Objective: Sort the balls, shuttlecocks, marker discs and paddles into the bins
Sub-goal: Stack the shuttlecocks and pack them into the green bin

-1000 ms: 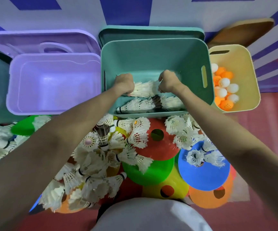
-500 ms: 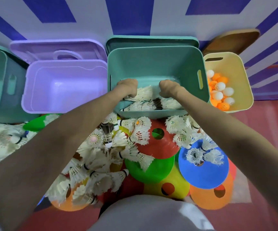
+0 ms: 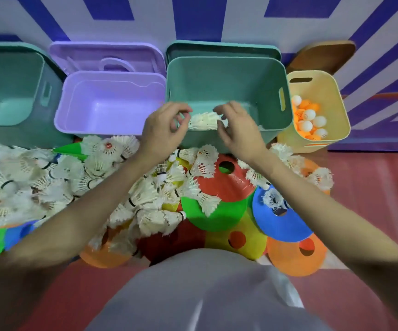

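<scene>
Both hands hover over the near rim of the middle green bin (image 3: pixel 226 75). Left hand (image 3: pixel 162 130) at the bin's front-left corner, fingers loosely curled, holding nothing. Right hand (image 3: pixel 238 127) over the front wall, fingers loosely spread and bent, also holding nothing. Between the two hands, inside the bin at its near edge, lie white shuttlecocks (image 3: pixel 202 120); the right fingertips are just beside or touching the feathers, cannot tell which.

A big loose pile of shuttlecocks (image 3: pixel 57 177) lies on the red floor (image 3: pixel 372 187) under and left of the left forearm, more of them by the right wrist (image 3: pixel 286 154). The marker discs lie on the floor below the hands, partly under the shuttlecocks: red disc (image 3: pixel 231 182), green disc (image 3: pixel 219 216), blue disc (image 3: pixel 279 223), yellow disc (image 3: pixel 245 240), orange disc (image 3: pixel 295 256).

Yellow bin (image 3: pixel 336 111) right of the green bin holds orange and white balls (image 3: pixel 309 120). Purple bin (image 3: pixel 107 108) left of the green bin, nothing seen in it, purple lid (image 3: pixel 107 58) behind it. Another green bin (image 3: pixel 9 91) far left. A wooden paddle (image 3: pixel 322 56) leans at the wall behind the yellow bin. A green lid (image 3: pixel 221 48) stands behind the middle bin.
</scene>
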`<state>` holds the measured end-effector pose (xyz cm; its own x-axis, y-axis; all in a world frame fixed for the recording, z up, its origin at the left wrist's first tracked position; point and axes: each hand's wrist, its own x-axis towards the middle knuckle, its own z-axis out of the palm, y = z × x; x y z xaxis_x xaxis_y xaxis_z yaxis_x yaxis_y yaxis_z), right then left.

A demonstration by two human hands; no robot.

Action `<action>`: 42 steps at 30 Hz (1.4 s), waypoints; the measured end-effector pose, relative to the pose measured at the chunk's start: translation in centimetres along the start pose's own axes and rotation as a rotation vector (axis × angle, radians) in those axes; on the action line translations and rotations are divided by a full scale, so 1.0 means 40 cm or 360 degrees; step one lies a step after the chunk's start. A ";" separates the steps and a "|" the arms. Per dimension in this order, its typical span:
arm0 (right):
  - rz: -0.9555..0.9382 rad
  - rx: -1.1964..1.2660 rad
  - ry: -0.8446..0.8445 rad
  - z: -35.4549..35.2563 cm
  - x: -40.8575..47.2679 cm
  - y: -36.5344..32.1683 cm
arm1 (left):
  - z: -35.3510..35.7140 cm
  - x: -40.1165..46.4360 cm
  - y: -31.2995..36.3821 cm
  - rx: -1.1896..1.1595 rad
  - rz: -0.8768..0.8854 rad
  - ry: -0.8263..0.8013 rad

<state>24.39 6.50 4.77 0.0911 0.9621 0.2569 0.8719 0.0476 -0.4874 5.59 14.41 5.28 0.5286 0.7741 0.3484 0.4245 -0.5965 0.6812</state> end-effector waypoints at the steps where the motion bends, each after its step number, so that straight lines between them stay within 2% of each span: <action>1: -0.0075 0.0043 0.0036 0.002 -0.042 -0.017 | -0.006 -0.043 0.006 -0.0048 -0.0063 -0.0018; 5: -0.0157 0.0045 -0.0167 0.047 -0.204 -0.031 | -0.001 -0.199 -0.004 -0.0045 -0.0285 -0.0309; 10: -0.0194 -0.0128 -0.0712 0.119 -0.340 -0.015 | 0.037 -0.296 -0.023 0.0308 -0.0455 -0.0695; 13: -0.0190 -0.0198 -0.0853 0.154 -0.369 -0.006 | 0.071 -0.318 -0.026 0.0484 -0.0539 -0.0811; 20: 0.0018 -0.0174 -0.0620 0.185 -0.378 -0.007 | 0.123 -0.312 -0.013 0.0766 -0.0632 -0.1060; 30: 0.0516 0.0160 -0.0149 0.106 -0.446 0.021 | 0.167 -0.279 0.020 0.1061 -0.0627 -0.1048; 33: 0.0631 0.0411 0.0026 0.077 -0.444 0.008 | 0.156 -0.284 0.026 0.0868 -0.0598 -0.0997; 37: 0.0757 0.0744 0.0216 0.059 -0.423 -0.024 | 0.129 -0.308 0.042 0.0333 -0.0405 -0.0907; 42: 0.0762 0.0819 0.0141 0.086 -0.394 -0.038 | 0.121 -0.322 0.050 0.0012 -0.0352 -0.0730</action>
<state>19.97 -7.84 -1.40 0.4653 0.8847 -0.0281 0.3901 -0.2335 -0.8907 3.19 2.20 -0.96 0.6931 0.7102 -0.1234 0.5670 -0.4315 0.7016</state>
